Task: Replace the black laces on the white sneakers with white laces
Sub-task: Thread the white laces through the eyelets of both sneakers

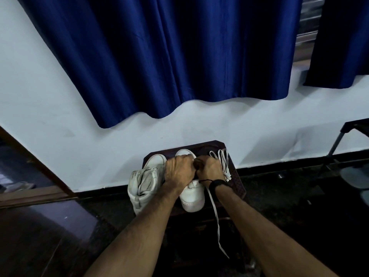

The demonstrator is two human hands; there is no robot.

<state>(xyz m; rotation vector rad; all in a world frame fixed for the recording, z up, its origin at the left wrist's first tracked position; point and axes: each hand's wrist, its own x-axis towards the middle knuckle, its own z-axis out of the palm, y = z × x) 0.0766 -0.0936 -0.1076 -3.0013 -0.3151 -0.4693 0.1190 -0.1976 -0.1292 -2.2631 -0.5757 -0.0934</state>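
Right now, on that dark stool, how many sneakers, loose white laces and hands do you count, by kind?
White sneakers: 2, one under the hands, one to its left.
White laces: 2 visible, a bundle on the stool, one strand hanging off the front; separate pieces or not, cannot tell.
Hands: 2, left hand, right hand.
Total: 6

Left hand (pixel 179 170), right hand (pixel 209 168) hide sneaker (pixel 191 198) eyelets; grasp unclear.

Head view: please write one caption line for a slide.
Both hands, left and right, lace a white sneaker on a dark stool.
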